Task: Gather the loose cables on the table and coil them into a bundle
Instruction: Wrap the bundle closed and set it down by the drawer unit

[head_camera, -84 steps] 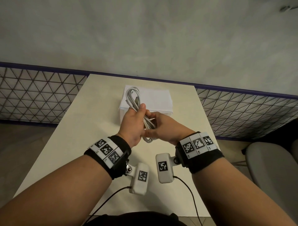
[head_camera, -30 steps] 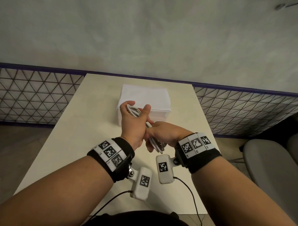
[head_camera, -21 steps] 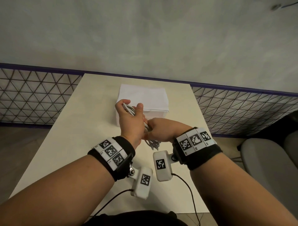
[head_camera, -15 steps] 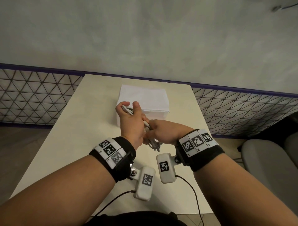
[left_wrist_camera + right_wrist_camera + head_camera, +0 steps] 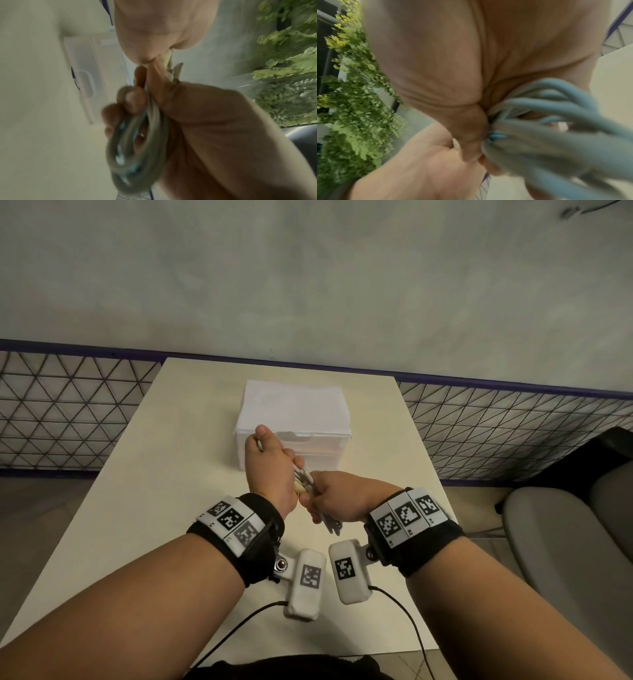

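I see both hands curled round the cables (image 5: 306,480): smooth pale rubbery loops, held above the matte cream bench (image 5: 154,474). Left hand (image 5: 270,470) grips the coil; right hand (image 5: 337,498) pinches strands beside it. Translucent plastic box (image 5: 294,419) behind.

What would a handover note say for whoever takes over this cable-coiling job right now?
Left hand: grips the far end of the pale grey coiled cable bundle, loops showing inside its curled fingers.
Right hand: grips the near end, where loops stick out below it.
The bundle is held above the cream table, just in front of the white translucent plastic drawer box.
Done: cable gathered and coiled; no other loose cable shows on the table.
Left: secure the coil and set it down. Whether it is tied cannot be told.
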A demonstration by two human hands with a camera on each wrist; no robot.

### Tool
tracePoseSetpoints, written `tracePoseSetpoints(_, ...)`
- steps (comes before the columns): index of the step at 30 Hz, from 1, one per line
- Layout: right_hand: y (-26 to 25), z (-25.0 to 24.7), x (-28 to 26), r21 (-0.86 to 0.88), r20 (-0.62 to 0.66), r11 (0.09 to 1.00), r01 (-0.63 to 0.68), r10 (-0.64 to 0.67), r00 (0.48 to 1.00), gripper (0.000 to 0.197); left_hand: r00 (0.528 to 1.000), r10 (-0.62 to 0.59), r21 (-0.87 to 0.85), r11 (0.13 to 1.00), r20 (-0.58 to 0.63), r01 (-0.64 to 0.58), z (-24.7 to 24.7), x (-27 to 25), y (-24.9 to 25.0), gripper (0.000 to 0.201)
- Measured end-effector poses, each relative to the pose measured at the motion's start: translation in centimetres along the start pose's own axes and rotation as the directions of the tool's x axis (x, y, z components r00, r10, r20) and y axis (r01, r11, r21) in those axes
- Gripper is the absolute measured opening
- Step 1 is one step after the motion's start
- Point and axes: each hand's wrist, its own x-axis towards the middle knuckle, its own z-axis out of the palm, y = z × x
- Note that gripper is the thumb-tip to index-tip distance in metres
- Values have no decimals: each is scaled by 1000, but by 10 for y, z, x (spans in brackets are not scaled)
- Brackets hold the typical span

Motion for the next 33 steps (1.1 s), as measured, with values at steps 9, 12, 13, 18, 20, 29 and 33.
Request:
tracePoseSetpoints(9, 44, -15, 3, -168, -152, 957, -235, 210, 966, 16, 843, -484, 38, 871, 236, 490, -35, 57, -24, 23)
tracePoseSetpoints(12, 53, -24, 13, -123, -173, 959, -256, 233, 957, 12, 795, -585, 222, 806, 162, 548, -36, 74, -42, 31)
tracePoseSetpoints(13, 55, -27, 19, -111, -182, 959, -261, 239, 954, 15, 792, -594, 274, 792, 141, 546, -34, 77, -47, 32)
tracePoseSetpoints(18, 63, -32, 48, -311, -292, 889, -336, 247, 924, 10, 764, -640, 196, 763, 90, 616, -30, 96, -73, 30)
tracePoseSetpoints(20, 63, -29, 56, -392, -322, 850, -352, 231, 918, 21, 758, -646, 117, 763, 91, 636, -31, 105, -80, 31)
tracePoseSetpoints(29, 72, -18, 64, -360, -387, 861, -358, 212, 898, 28, 707, -691, 25, 718, 148, 696, -36, 110, -88, 57)
tracePoseSetpoints(33, 70, -19, 71, -393, -373, 866, -309, 157, 915, 28, 675, -719, 63, 691, 163, 720, -44, 90, -92, 61)
